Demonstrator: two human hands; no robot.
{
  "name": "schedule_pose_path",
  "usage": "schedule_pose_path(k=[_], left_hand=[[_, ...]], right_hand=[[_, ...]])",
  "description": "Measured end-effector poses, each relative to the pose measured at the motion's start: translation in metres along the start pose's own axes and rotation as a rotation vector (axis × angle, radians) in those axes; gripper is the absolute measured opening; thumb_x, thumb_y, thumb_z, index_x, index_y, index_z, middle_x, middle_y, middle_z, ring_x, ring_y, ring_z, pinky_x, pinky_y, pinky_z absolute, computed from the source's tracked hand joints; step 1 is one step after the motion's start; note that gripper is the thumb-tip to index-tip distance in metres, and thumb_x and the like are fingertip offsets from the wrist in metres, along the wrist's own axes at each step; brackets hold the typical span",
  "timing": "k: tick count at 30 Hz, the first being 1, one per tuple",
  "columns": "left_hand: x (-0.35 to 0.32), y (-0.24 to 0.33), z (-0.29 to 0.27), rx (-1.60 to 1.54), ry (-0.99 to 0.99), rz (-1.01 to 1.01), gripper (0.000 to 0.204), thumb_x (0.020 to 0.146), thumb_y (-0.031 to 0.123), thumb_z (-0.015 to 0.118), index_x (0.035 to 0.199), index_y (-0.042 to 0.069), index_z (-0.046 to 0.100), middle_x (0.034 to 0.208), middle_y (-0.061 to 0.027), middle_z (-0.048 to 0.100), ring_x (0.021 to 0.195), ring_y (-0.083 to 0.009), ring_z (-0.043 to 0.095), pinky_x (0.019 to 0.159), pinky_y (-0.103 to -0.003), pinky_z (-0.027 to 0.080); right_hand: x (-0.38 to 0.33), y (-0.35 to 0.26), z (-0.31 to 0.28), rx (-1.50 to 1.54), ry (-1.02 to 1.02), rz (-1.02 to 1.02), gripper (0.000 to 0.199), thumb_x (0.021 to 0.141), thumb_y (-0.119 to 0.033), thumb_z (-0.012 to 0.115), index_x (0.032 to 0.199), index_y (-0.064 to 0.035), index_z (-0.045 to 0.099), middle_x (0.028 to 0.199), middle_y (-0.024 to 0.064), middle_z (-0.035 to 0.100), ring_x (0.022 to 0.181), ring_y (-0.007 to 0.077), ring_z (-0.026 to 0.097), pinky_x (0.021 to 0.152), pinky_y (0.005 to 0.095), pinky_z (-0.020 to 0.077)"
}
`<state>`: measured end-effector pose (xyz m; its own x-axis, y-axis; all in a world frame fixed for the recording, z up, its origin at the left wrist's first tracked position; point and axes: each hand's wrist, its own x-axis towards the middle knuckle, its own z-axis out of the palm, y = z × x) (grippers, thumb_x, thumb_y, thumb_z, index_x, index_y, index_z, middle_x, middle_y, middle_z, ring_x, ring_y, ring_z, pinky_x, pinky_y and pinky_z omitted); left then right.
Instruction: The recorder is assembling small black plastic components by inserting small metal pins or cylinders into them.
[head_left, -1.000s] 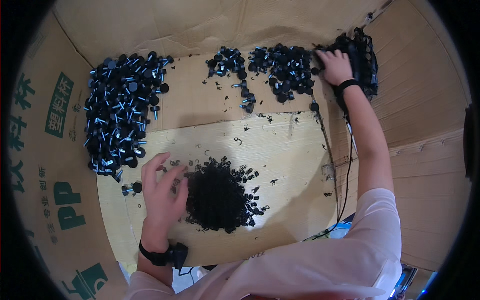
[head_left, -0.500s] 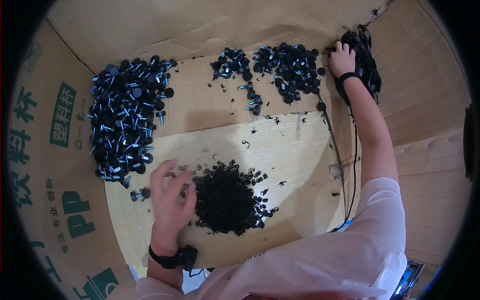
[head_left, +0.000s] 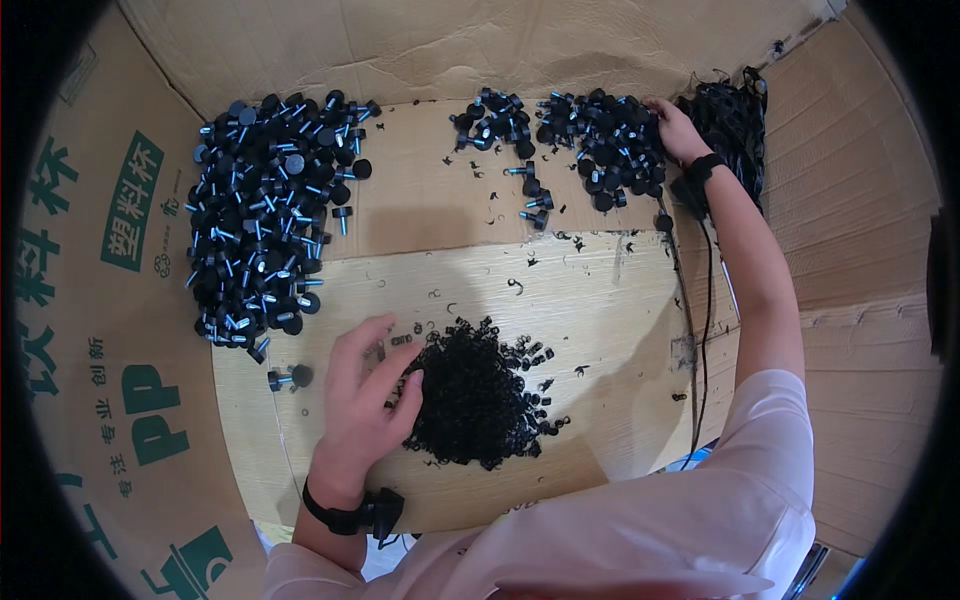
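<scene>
My left hand [head_left: 375,400] hovers at the left side of a heap of small black clip-like pieces [head_left: 475,400]. Its fingers are spread, with nothing visible held in them. At the far right, my right hand [head_left: 682,135] is at the edge of a pile of black round-headed knob screws [head_left: 605,145]. Its fingers curl toward the pile, and the dark thing at their tips is too hidden to make out. Right beside that hand lies a bundle of black strips or plastic [head_left: 728,130].
A large pile of knob screws [head_left: 270,210] fills the back left. A smaller cluster [head_left: 495,120] lies at the back middle. Two loose knob screws [head_left: 290,377] rest near my left hand. Cardboard walls [head_left: 450,45] surround the board, and a black cable [head_left: 708,330] runs down its right side.
My right hand has moved left from the black bundle to the right edge of the knob screw pile. The view has shifted slightly; my left hand keeps its spread pose beside the heap.
</scene>
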<state>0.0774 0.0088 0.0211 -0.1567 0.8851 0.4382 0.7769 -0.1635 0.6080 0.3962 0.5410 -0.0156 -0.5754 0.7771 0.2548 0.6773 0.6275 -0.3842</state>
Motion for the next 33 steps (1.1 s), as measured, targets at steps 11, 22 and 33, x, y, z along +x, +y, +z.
schedule_pose_path(k=[11,22,33], left_hand=[[0.0,-0.001,0.004,-0.001,-0.001,0.027,0.028,0.072,-0.005,0.068,0.099,0.0,0.067,0.125,-0.0202,0.054,0.101,-0.0316,0.058,0.085,-0.039,0.05],[-0.001,-0.002,0.005,-0.025,-0.027,0.016,0.028,0.072,-0.005,0.069,0.099,0.001,0.068,0.125,-0.0204,0.054,0.102,-0.0313,0.058,0.084,-0.038,0.05],[-0.001,0.0,0.008,-0.059,0.036,0.014,0.023,0.073,-0.003,0.07,0.095,0.003,0.07,0.12,-0.017,0.057,0.095,-0.0302,0.06,0.076,-0.036,0.053]], right_hand=[[-0.006,-0.099,-0.002,0.328,-0.133,0.154,0.068,0.078,-0.051,0.075,0.13,-0.0102,0.059,0.128,0.0174,0.052,0.123,0.0272,0.048,0.104,0.035,0.0384],[-0.025,-0.146,-0.008,0.088,-0.276,0.016,0.073,0.072,-0.034,0.085,0.133,-0.0082,0.054,0.128,0.0147,0.051,0.12,0.0258,0.051,0.103,0.0337,0.0396],[-0.023,-0.129,0.003,0.284,-0.201,0.03,0.062,0.069,-0.031,0.085,0.121,-0.0077,0.062,0.106,0.0088,0.067,0.1,0.0184,0.062,0.091,0.0287,0.0461]])
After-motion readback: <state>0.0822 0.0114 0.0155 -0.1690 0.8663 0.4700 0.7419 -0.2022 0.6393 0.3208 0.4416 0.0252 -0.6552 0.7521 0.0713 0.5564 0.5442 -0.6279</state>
